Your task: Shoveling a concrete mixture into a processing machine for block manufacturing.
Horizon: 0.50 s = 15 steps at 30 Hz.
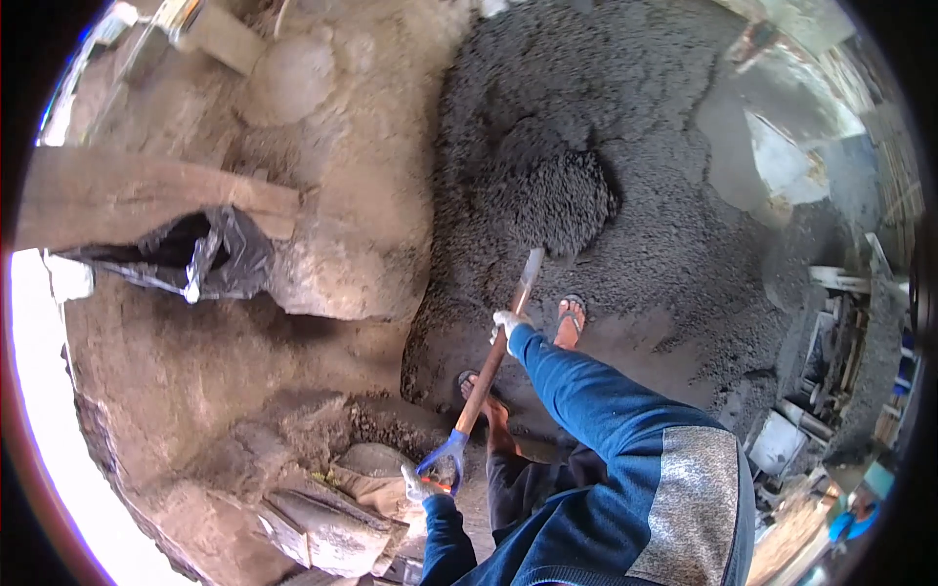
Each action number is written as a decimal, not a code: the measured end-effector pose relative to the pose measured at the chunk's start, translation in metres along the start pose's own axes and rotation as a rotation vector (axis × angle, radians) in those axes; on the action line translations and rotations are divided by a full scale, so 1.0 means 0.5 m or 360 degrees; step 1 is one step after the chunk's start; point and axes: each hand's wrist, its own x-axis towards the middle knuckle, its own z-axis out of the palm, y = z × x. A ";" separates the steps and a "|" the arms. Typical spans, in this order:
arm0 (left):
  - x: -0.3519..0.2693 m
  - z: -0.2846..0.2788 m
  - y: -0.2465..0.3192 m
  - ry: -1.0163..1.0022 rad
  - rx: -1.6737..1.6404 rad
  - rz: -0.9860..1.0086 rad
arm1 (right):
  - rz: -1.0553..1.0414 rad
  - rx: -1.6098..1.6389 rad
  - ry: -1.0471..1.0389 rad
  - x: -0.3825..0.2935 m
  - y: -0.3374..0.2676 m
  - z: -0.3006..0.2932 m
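Observation:
A shovel with a wooden shaft (482, 388) slants across the middle of the head view. My right hand (511, 324), in a pale glove, grips the shaft low down, near the metal socket (532, 266). At the upper end, my left hand (423, 483), also gloved, is closed on the blue D-shaped handle (448, 453). A mound of dark, wet, gritty mix, apparently concrete (563, 201), covers the blade, so its edges are hidden. Around the mound spreads a thick layer of the same mix (645, 139).
My sandalled feet (571, 315) stand at the mix's near edge. Left are a raised earthen ledge (366, 220), a wooden plank (146, 190) and a black plastic bag (238, 253). Broken slabs (344, 538) lie lower left; assorted scrap (828, 351) lines the right side.

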 end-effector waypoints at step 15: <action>-0.335 0.444 0.056 -0.1443 0.0748 0.0003 | -0.1150 0.1030 0.0448 -0.515 -0.458 -0.417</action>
